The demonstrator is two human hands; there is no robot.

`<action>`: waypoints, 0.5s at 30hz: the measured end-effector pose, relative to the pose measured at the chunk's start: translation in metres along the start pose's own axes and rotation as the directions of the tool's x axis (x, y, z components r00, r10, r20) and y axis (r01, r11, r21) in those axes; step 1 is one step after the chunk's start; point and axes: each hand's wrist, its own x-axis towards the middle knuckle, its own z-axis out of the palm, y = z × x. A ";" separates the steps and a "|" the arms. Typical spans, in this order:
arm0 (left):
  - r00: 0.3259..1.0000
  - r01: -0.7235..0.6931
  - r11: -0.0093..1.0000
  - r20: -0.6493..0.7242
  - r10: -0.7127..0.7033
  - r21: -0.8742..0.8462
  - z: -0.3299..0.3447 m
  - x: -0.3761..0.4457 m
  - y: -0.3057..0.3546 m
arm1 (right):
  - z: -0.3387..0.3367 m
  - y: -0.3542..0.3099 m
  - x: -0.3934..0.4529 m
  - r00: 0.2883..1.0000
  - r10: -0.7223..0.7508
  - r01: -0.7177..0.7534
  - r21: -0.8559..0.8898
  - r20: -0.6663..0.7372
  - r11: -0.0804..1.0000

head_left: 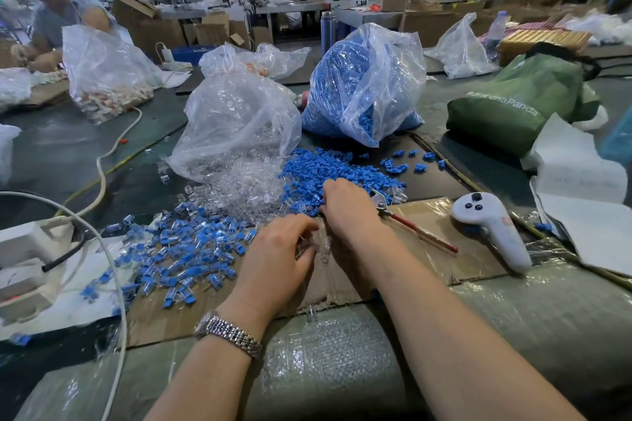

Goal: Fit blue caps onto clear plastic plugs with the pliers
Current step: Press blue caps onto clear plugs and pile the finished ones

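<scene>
- My left hand (277,256), a metal watch (228,331) on its wrist, rests on the flat brown cardboard sheet (434,225) with fingers curled around small clear plastic plugs (302,244); I cannot count how many it holds.
- My right hand (349,208) reaches into the near edge of the loose heap of blue plastic caps (321,171), fingers bent down among them; I cannot tell whether they have closed on a cap.
- One pair of red-handled pliers (408,220) lies on the cardboard just right of my right hand, in neither hand.
- One loose pile of clear plugs (249,184) sits left of the blue heap, touching it; far too many to count.
- A spread of capped plugs, clear with blue tops (184,246), lies left of my left hand, several dozen at least.
- Two big clear plastic bags stand behind the heaps: one of clear plugs (236,123), one of blue caps (362,85).
- One single clear plug (310,313) sits at the cardboard's near edge, between my forearms.
- One white handheld controller (492,229) lies right of the pliers.
- One green cloth bag (519,96) rests farther right.
- One other person (51,10) sits at the far left.
</scene>
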 end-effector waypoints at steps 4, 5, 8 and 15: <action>0.986 0.138 0.975 -0.073 -0.153 -0.172 -0.006 0.001 0.000 | -0.002 -0.001 -0.002 1.000 0.007 -0.007 -0.007 -0.006 1.000; 0.974 0.185 0.952 -0.083 -0.211 -0.246 -0.008 0.001 0.000 | -0.002 -0.001 -0.002 1.000 0.007 -0.007 -0.007 -0.006 1.000; 0.915 0.345 0.734 0.034 -0.402 -0.585 -0.015 0.001 -0.005 | -0.003 -0.001 -0.004 1.000 0.013 -0.013 0.030 -0.007 0.999; 0.812 0.365 -0.085 0.362 -0.458 -0.927 -0.022 0.005 -0.016 | -0.029 0.008 -0.019 0.990 0.017 0.064 0.554 -0.140 0.830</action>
